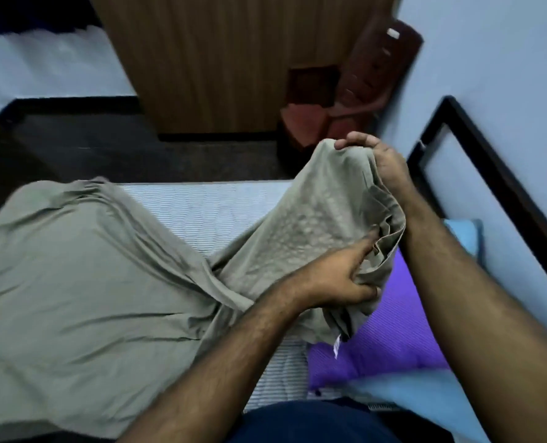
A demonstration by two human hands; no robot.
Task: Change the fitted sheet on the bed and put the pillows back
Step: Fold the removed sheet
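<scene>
Left hand (336,279) and right hand (384,161) clench, forearms extended.

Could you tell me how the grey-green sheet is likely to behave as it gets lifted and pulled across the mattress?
Probably floppy: the grey-green sheet sags and folds between the right hand and left hand gripping its bunched corner. Likely light, since a raised pinch holds it up. It may drag and wrinkle on the striped mattress rather than slide flat.
</scene>
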